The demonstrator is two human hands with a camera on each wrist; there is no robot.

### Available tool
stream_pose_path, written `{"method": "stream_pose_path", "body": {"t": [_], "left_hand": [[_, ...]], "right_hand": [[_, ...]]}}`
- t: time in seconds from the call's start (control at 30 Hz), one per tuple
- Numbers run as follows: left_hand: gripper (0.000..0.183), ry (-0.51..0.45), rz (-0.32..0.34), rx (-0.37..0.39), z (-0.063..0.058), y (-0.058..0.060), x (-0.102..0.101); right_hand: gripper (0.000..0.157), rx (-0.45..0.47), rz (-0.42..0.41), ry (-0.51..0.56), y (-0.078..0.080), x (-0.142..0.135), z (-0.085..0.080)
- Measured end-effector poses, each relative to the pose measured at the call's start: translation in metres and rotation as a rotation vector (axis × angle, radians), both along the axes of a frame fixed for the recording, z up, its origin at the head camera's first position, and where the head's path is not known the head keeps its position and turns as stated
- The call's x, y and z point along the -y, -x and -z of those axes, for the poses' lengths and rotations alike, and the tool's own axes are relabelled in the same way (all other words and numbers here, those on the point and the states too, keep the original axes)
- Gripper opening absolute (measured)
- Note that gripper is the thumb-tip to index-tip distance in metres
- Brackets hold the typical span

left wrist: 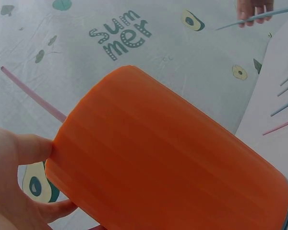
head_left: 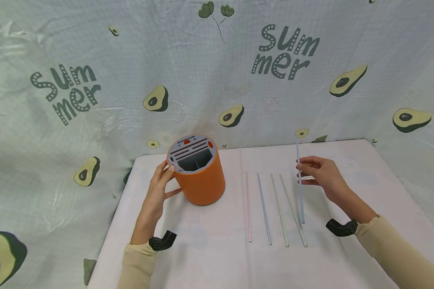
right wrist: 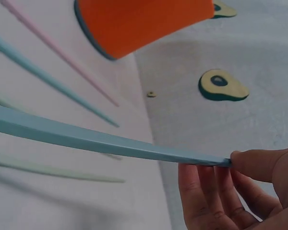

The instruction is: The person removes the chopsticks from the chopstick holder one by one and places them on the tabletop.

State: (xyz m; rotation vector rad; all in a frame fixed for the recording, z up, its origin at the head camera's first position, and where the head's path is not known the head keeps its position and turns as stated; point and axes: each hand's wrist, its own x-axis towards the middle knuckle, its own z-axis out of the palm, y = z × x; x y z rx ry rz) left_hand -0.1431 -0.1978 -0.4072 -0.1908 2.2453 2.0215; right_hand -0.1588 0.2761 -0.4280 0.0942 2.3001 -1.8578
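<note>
An orange cylindrical pen holder [head_left: 204,184] with a grey slotted top stands left of centre on the table. My left hand [head_left: 155,196] grips its left side, fingertips at the rim. In the left wrist view, a pink pencil [left wrist: 33,93] sticks out of the holder's top end. Off to the right, my right hand [head_left: 320,174] holds a light blue pencil [head_left: 300,192] nearly upright over the table. Thumb and fingers pinch it at one end in the right wrist view, where its faceted shaft [right wrist: 86,136] points left.
Between the hands lie a pink pencil [head_left: 248,208], a blue pencil [head_left: 264,208] and two pale green pencils [head_left: 280,210], roughly side by side on the white table [head_left: 209,257]. Behind the table hangs a cloth [head_left: 195,64] printed with avocados and lettering.
</note>
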Motion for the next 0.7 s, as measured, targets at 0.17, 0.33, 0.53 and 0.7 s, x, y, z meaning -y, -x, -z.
{"method": "stream_pose_path", "body": {"t": [0.17,0.33,0.53,0.7], "left_hand": [[0.068,0.000,-0.005,0.003,-0.001,0.000,0.000],[0.068,-0.003,-0.006,0.004,-0.001,0.000,0.000],[0.068,-0.004,-0.005,0.005,-0.001,0.000,0.000],[0.068,-0.001,-0.004,0.006,-0.002,0.000,0.000]], "right_hand": [[0.059,0.071,-0.002,-0.065,-0.007,-0.006,0.019],[0.058,0.117,-0.011,-0.096,-0.013,-0.011,0.035],[0.056,0.165,-0.015,-0.163,-0.016,-0.014,0.050],[0.051,0.193,-0.002,-0.228,-0.018,-0.015,0.061]]}}
